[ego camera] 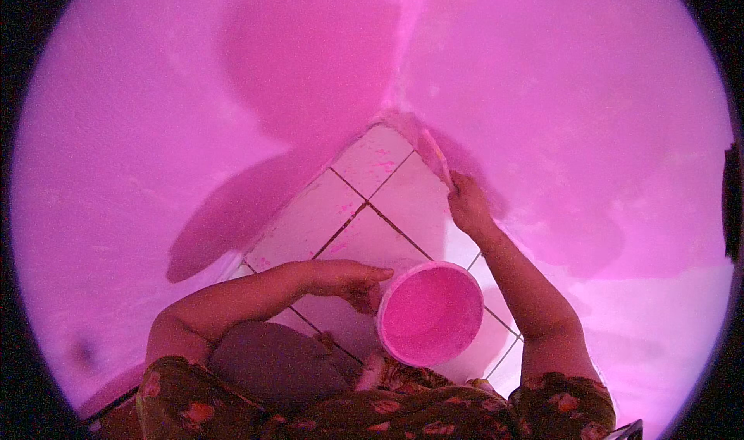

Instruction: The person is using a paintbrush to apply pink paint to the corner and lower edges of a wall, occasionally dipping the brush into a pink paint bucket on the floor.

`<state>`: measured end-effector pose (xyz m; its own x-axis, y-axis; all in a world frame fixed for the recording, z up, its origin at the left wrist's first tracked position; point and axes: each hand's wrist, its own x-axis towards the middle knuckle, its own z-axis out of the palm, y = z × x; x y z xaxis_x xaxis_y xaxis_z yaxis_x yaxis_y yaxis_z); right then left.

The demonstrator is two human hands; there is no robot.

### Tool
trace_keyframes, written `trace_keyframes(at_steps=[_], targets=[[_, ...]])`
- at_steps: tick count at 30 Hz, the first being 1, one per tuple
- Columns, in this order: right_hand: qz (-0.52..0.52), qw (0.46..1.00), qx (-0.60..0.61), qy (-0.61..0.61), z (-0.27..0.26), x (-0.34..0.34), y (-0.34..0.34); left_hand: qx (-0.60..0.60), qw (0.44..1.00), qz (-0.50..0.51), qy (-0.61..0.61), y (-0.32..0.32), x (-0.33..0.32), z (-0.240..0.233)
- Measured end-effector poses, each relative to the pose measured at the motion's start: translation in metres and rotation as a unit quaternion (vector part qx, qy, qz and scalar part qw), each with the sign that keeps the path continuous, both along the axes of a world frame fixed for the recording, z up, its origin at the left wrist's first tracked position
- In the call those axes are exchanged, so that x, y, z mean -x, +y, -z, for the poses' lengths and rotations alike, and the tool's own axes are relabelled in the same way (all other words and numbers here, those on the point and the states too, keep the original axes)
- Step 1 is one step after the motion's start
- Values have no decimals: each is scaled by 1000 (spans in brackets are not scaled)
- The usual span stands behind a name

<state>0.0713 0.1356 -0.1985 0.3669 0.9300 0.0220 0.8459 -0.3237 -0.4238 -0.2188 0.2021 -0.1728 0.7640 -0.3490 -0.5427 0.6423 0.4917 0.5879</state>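
Observation:
My left hand [349, 280] grips the left side of a round tub [379, 329]; whether it holds a handle or the wall is hidden. Inside the tub, which is tilted a little, is pink paint [433, 318]. In my right hand [469, 204] is the handle end of a flat paintbrush [435, 152], pink along its length. The brush points up and left, close to the foot of the right wall [581, 120], near the corner. Whether its bristles touch the wall cannot be told.
Pink left wall [145, 103] and right wall meet in a corner [395, 85] ahead. Pale tiles with dark joints form the floor [395, 213], marked by pink spatters [381, 161]. A dark object [731, 202] stands at the far right edge.

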Motion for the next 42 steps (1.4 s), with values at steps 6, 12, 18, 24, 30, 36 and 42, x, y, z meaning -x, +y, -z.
trace_keyframes(at_steps=[6, 12, 18, 24, 30, 36, 42], targets=[[21, 998, 24, 51, 38, 11, 83, 6, 1000, 7, 6, 2, 3, 9], [38, 998, -50, -29, 91, -35, 133, 9, 999, 41, -28, 5, -7, 14], [103, 994, 8, 40, 36, -8, 75, 21, 999, 33, -37, 6, -7, 10], [9, 996, -7, 91, -6, 11, 72, 56, 996, 49, -40, -1, -14, 36], [74, 994, 75, -6, 51, -11, 155, 37, 976, 189, -104, 6, -48, 31], [206, 971, -28, 115, 51, -34, 60, -9, 977, 190, -96, 14, -42, 14], [93, 995, 1, 40, -51, 21, 52, 56, 980, 166, -95, 8, -35, 32]])
